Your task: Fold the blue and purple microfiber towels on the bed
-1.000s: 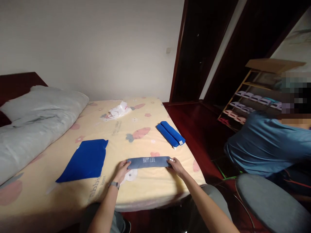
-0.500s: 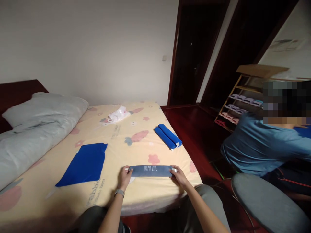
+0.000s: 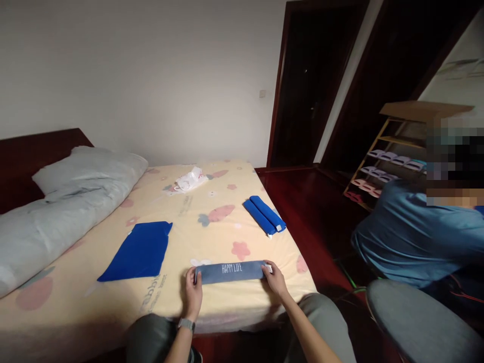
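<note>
A long, narrow grey-blue cloth strip [image 3: 231, 272] with the white words "HAPPY LIFE" is stretched between both hands, near the bed's front edge. My left hand [image 3: 194, 287] is closed on its left end, thumb on top. At the other end my right hand [image 3: 275, 278] pinches the strip, where a small white tag shows. To the left a flat blue cloth [image 3: 139, 250] lies on the bed. Beyond my right hand rest two blue rolled cloths [image 3: 263, 214], side by side, with white tags.
The bed [image 3: 212, 239] has a patterned yellow sheet. A grey quilt [image 3: 86, 196] is heaped at left, and a white plastic bag [image 3: 190, 180] lies at the back. On the right are a round grey stool [image 3: 419, 322], a seated person in a blue shirt [image 3: 408, 237] and a shoe rack [image 3: 389, 138].
The view has swung slightly left. The strip has tilted, its left end now lower than its right, and both hands still hold it.
</note>
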A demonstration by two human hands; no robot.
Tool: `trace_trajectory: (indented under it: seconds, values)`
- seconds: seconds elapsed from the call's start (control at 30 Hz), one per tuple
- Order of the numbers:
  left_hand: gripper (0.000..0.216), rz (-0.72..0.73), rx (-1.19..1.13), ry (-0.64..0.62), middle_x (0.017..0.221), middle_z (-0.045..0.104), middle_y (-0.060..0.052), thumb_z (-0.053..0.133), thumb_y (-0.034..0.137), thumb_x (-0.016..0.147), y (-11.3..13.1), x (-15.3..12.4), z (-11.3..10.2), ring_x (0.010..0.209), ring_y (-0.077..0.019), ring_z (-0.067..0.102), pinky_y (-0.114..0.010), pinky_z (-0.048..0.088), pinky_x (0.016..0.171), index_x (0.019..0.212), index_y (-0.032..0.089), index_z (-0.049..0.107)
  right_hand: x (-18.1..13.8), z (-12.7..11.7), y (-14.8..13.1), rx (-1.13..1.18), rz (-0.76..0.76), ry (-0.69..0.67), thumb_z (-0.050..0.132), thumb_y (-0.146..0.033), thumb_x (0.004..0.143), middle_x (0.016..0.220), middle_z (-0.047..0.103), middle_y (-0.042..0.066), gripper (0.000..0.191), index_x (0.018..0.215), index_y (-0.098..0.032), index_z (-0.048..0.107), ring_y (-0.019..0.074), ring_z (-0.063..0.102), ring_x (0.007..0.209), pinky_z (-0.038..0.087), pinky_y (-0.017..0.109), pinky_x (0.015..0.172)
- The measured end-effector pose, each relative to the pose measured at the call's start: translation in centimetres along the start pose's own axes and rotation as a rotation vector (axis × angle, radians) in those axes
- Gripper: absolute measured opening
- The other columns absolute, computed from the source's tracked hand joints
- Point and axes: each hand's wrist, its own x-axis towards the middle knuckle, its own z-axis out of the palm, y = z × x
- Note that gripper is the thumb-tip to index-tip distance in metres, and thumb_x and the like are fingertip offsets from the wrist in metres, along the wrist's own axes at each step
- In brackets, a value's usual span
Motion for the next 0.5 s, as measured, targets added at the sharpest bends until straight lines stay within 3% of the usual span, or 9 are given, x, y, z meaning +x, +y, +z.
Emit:
trace_trajectory:
  seconds: [0.1, 0.17, 0.27, 0.4, 0.5]
  values:
    - [0.041, 0.132, 0.246, 0.052, 0.128, 0.060, -0.015, 0.038, 0.042, 0.097, -0.7, -0.9, -1.3, 0.126, -0.0318, 0.053, -0.051, 0.044, 0.106, 0.130, 0.023, 0.054, -0.7, 0.5, -0.6, -0.154, -0.072, -0.002, 0.044, -0.050, 0.090, 0.108, 0.072, 0.012, 0.042, 0.116, -0.022, 0.062, 0.0291, 0.068, 0.098, 0.053, 0.042, 0.089]
    - [0.040, 0.240, 0.390, 0.051, 0.133, 0.058, -0.015, 0.037, 0.036, 0.098, -0.8, -1.3, -1.8, 0.134, -0.0337, 0.045, -0.056, 0.036, 0.112, 0.131, 0.025, 0.056, -1.3, 1.0, -1.5, -0.311, -0.190, 0.092, 0.043, -0.038, 0.092, 0.113, 0.069, 0.014, 0.038, 0.122, -0.023, 0.061, 0.0323, 0.065, 0.106, 0.050, 0.047, 0.093]
    - [0.046, 0.415, 0.469, -0.066, 0.146, 0.050, -0.009, 0.036, 0.030, 0.098, 0.8, -1.5, -1.6, 0.143, -0.0306, 0.035, -0.054, 0.027, 0.119, 0.141, 0.029, 0.050, -2.1, 2.4, -3.7, -0.530, -0.429, 0.194, 0.048, -0.020, 0.085, 0.134, 0.059, 0.014, 0.049, 0.133, -0.026, 0.057, 0.0362, 0.052, 0.126, 0.039, 0.054, 0.107]
    - [0.052, 0.629, 0.527, -0.292, 0.157, 0.038, -0.004, 0.036, 0.032, 0.099, 4.6, -1.0, 0.2, 0.147, -0.0269, 0.029, -0.053, 0.022, 0.122, 0.151, 0.029, 0.036, -2.7, 5.7, -6.5, -0.671, -0.684, -0.003, 0.051, -0.014, 0.081, 0.153, 0.044, 0.008, 0.069, 0.148, -0.027, 0.042, 0.0335, 0.035, 0.142, 0.022, 0.055, 0.118]
    - [0.053, 0.678, 0.547, -0.393, 0.155, 0.042, -0.007, 0.036, 0.037, 0.100, 5.4, -0.5, 1.4, 0.144, -0.0267, 0.036, -0.052, 0.026, 0.120, 0.152, 0.029, 0.035, -3.1, 7.7, -6.4, -0.700, -0.738, -0.175, 0.050, -0.025, 0.087, 0.151, 0.046, 0.009, 0.064, 0.150, -0.025, 0.039, 0.0311, 0.039, 0.141, 0.026, 0.053, 0.117]
